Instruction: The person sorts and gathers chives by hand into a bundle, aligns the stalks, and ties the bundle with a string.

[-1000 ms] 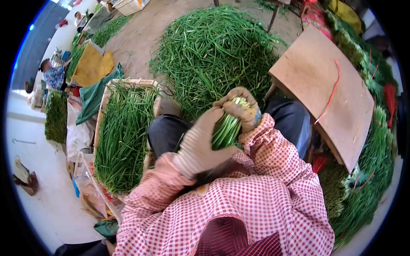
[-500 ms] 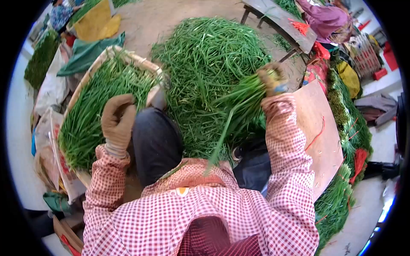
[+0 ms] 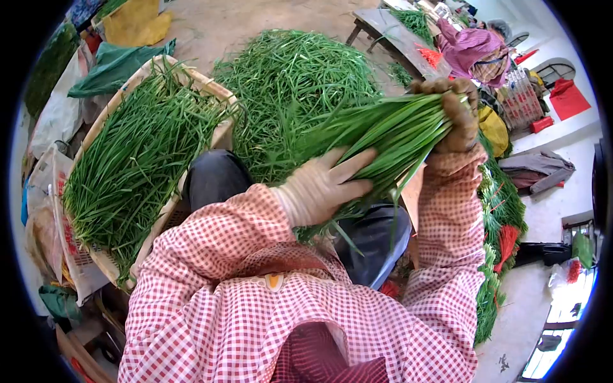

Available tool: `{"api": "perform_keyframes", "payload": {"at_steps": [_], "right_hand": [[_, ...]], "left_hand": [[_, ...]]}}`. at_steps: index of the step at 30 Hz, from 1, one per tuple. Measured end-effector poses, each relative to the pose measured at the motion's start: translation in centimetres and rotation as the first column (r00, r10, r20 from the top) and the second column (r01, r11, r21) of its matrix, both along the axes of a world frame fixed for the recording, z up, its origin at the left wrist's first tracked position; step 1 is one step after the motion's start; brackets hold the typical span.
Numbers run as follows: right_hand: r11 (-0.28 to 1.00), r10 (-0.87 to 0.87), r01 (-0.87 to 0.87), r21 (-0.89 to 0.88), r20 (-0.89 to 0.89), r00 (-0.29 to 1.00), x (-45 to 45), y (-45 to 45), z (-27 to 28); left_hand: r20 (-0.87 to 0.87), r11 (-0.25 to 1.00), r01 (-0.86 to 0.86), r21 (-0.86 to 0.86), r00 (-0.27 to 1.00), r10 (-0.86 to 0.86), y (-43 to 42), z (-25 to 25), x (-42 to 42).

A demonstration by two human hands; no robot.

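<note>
My right hand (image 3: 454, 115), in a soiled brown work glove, is wrapped round the stem end of a bunch of chives (image 3: 383, 137). The long green leaves point left and down across my lap. My left hand (image 3: 329, 185), gloved in pale beige, lies against the leaves with its fingers spread; its thumb is hard to make out. Beneath and beyond the bunch is a large heap of loose chives (image 3: 306, 76) on the floor between my knees. At my left knee stands a long basket (image 3: 227, 96) full of chives.
Low wooden bench (image 3: 389, 35) at the back right, with red ties (image 3: 431, 57) on it. A person in a purple top (image 3: 469, 48) sits behind it. Bundled chives (image 3: 498, 204) line the right side, with more red ties (image 3: 507, 246). White sacks (image 3: 57, 137) stand left of the basket.
My left hand has moved from beside the basket across to the chive leaves, and its fingers have spread. My right hand has lifted the bunch and shifted right. The view has turned slightly.
</note>
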State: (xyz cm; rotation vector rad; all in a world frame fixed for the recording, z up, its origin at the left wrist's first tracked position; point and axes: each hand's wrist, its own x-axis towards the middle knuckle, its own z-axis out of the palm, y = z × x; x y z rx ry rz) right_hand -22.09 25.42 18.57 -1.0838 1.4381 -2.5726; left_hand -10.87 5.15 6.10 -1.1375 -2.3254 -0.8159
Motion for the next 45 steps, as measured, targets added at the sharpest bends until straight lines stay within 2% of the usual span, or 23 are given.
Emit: {"api": "perform_keyframes", "payload": {"at_steps": [2, 3, 6, 8, 10, 12, 14, 16, 19, 22, 27, 30, 31, 32, 34, 35, 36, 37, 38, 39, 41, 42, 45], "right_hand": [[0.985, -0.161, 0.161, 0.069, -0.001, 0.987, -0.8, 1.7, 2.7], [0.979, -0.205, 0.205, 0.012, 0.000, 0.979, -1.6, 2.4, 3.8], [0.958, -0.275, 0.276, -0.074, 0.025, 0.961, -4.2, 4.1, 6.1], [0.841, -0.541, 0.541, 0.013, -0.012, 0.841, -5.9, 4.7, 5.9], [0.789, -0.615, 0.615, -0.007, 0.009, 0.789, -5.7, 2.3, 4.6], [0.804, -0.595, 0.595, 0.004, 0.043, 0.803, -6.0, 0.7, 2.4], [0.761, -0.649, 0.644, 0.078, 0.079, 0.757, -4.5, -1.9, 1.5], [0.801, -0.597, 0.592, 0.085, 0.045, 0.801, -4.4, -2.2, -0.5], [0.818, -0.568, 0.553, 0.157, 0.073, 0.820, -2.9, -3.0, -2.1], [0.829, -0.556, 0.542, 0.139, 0.101, 0.825, -1.2, -4.0, -3.2], [0.773, -0.601, 0.553, 0.312, 0.079, 0.795, -1.5, -4.3, -4.6], [0.693, -0.694, 0.623, 0.363, 0.099, 0.713, -4.3, -3.5, -5.6], [0.725, -0.676, 0.638, 0.261, 0.088, 0.732, -5.2, -2.7, -5.6], [0.746, -0.662, 0.645, 0.164, 0.078, 0.746, -5.7, -2.0, -5.7], [0.849, -0.525, 0.526, -0.045, 0.033, 0.850, -6.3, -1.4, -5.4], [0.805, -0.592, 0.586, 0.089, 0.074, 0.803, -7.7, -0.3, -6.7], [0.744, -0.660, 0.625, 0.236, 0.114, 0.743, -8.7, 0.5, -8.3], [0.716, -0.618, 0.580, 0.388, -0.032, 0.785, -9.7, 0.5, -10.9], [0.657, -0.545, 0.552, 0.513, -0.182, 0.818, -10.7, 0.4, -13.4], [0.393, -0.569, 0.616, 0.683, -0.346, 0.746, -8.9, -1.8, -12.4], [0.648, -0.557, 0.390, 0.654, 0.057, 0.829, -7.3, -3.9, -12.0], [0.649, -0.575, 0.406, 0.644, 0.066, 0.815, -7.1, -3.7, -12.5], [0.622, -0.720, 0.640, 0.452, 0.007, 0.694, -6.1, -2.2, -13.9]], "left_hand": [[0.377, 0.908, 0.053, -0.416, 0.919, 0.119, -1.1, -2.1, 0.8], [0.592, 0.793, 0.189, -0.579, 0.766, 0.249, -1.9, -1.8, 1.1], [0.660, 0.656, 0.289, -0.697, 0.616, 0.429, -3.8, -4.3, 3.3], [0.582, 0.662, 0.185, -0.726, 0.678, 0.449, -5.1, -5.2, 5.2], [0.670, 0.659, 0.311, -0.685, 0.622, 0.404, -5.4, -2.7, 5.2], [0.735, 0.885, 0.212, -0.414, 0.652, 0.187, -5.5, 1.5, 5.2], [0.452, 0.997, -0.076, -0.027, 0.889, 0.080, -5.4, 4.7, 5.1], [0.154, 0.949, -0.232, 0.214, 0.967, 0.202, -4.4, 6.0, 2.8], [0.214, 0.889, -0.382, 0.251, 0.918, 0.334, -2.6, 6.7, -1.3], [0.059, 0.904, -0.417, 0.092, 0.909, 0.413, -1.2, 4.7, -3.0], [0.103, 0.992, -0.120, -0.035, 0.987, 0.123, -0.9, 4.3, -1.4], [0.413, 0.895, 0.295, -0.335, 0.900, -0.142, -0.1, 4.3, 2.4], [0.570, 0.884, 0.314, -0.345, 0.819, -0.068, -0.6, 3.3, 2.3], [0.463, 0.948, 0.141, -0.286, 0.886, 0.008, -1.3, -0.3, 2.7], [0.298, 0.881, -0.179, -0.437, 0.896, 0.330, -2.1, -3.5, 4.3], [0.239, 0.834, -0.280, -0.475, 0.872, 0.428, -2.3, -3.8, 4.4], [0.506, 0.808, 0.025, -0.589, 0.790, 0.345, -2.0, -2.0, 3.9], [0.728, 0.727, 0.347, -0.593, 0.617, 0.299, -1.6, -1.0, 3.7], [0.710, 0.779, 0.317, -0.541, 0.669, 0.220, -1.1, -1.5, 4.1], [0.626, 0.877, 0.204, -0.435, 0.768, 0.132, -1.0, -1.0, 3.8], [0.353, 0.998, 0.006, -0.068, 0.936, 0.018, -0.5, -0.8, 4.2], [0.134, 0.981, -0.067, 0.184, 0.990, 0.043, -0.2, -0.4, 3.2], [0.191, 0.945, -0.317, 0.076, 0.935, 0.299, 1.1, -0.1, 1.1]]}}
